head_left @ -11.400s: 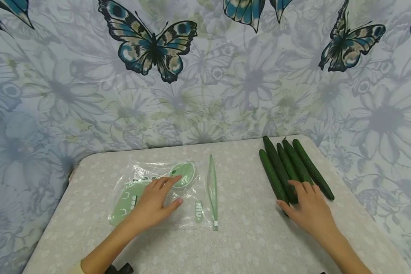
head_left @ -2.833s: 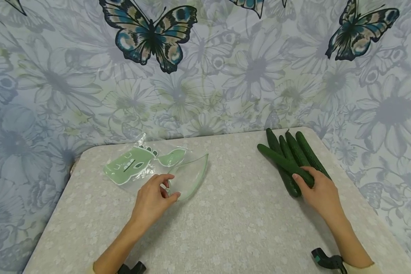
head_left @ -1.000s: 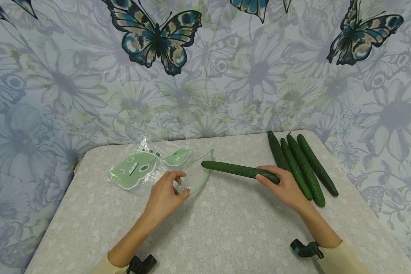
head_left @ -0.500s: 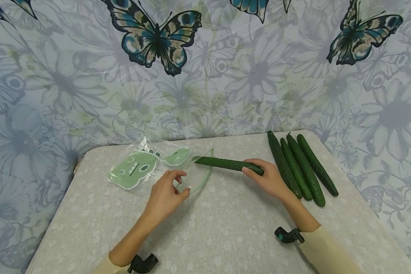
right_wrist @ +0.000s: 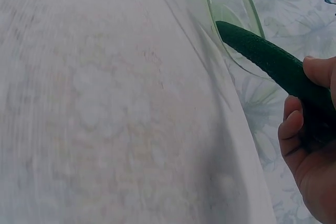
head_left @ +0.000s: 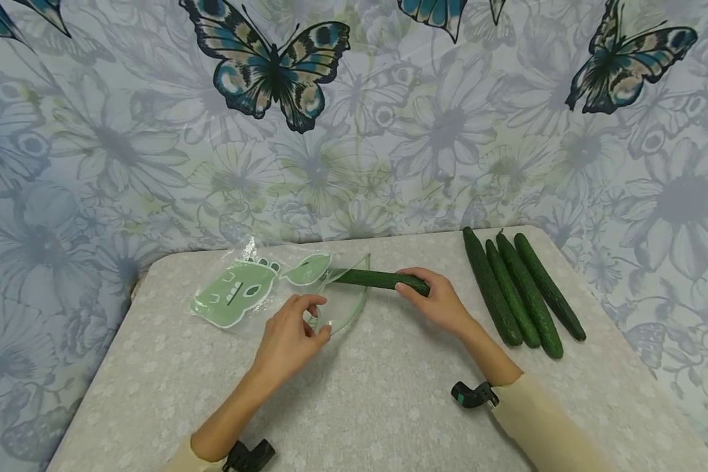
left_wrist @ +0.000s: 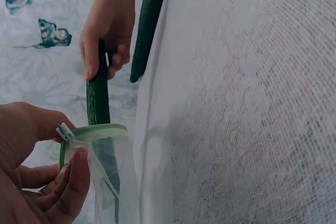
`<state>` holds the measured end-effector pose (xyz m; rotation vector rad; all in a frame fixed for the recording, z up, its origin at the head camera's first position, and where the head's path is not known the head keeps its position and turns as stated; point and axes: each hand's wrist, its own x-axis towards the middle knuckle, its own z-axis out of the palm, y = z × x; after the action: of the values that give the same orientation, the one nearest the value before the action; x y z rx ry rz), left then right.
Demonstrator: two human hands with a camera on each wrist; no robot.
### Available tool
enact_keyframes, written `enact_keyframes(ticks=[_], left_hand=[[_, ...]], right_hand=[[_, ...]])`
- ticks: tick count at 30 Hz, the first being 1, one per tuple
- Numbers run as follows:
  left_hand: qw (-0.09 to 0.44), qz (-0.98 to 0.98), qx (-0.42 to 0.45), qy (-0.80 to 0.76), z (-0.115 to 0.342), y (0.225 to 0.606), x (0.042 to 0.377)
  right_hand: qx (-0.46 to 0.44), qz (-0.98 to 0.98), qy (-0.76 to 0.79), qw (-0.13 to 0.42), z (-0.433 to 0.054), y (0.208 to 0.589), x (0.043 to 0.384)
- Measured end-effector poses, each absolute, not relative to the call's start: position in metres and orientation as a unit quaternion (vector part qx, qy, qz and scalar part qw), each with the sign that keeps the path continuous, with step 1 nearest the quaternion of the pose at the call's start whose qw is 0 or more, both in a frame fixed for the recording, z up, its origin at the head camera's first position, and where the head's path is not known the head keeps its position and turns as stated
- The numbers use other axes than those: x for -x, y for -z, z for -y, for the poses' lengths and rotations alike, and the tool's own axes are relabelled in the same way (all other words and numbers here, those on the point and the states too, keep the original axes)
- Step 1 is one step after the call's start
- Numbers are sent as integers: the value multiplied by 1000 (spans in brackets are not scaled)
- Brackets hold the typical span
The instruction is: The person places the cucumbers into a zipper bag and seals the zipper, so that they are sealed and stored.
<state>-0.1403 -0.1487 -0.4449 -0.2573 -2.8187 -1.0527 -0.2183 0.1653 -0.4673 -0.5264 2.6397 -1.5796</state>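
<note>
A clear zip bag [head_left: 234,296] with green cartoon printing lies on the table, its green-edged mouth gaping to the right. My left hand [head_left: 289,341] pinches the rim of the mouth near the white slider [left_wrist: 65,131]. My right hand [head_left: 436,301] grips a long dark-green cucumber [head_left: 380,280] by its right end. The cucumber's far end is inside the bag's mouth, seen through the clear plastic in the left wrist view. In the right wrist view the right hand's thumb and fingers curl round the cucumber, with the green rim around its tip.
Several more cucumbers [head_left: 520,288] lie side by side at the right of the table [head_left: 389,393], which has a pale patterned cover. A wall with butterfly and flower print [head_left: 354,144] rises right behind the table's back edge. A black wrist camera sits on each forearm.
The right hand has lifted one cucumber from the row, carried it left and slid its end into the bag. Earlier the bag lay flat; the left hand now holds its mouth apart.
</note>
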Motion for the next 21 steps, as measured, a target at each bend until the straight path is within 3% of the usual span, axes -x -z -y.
enact_keyframes(ticks=[21], left_hand=[[64, 934, 106, 336, 139, 439, 133]], right_hand=[[188, -826, 531, 16, -121, 471, 231]])
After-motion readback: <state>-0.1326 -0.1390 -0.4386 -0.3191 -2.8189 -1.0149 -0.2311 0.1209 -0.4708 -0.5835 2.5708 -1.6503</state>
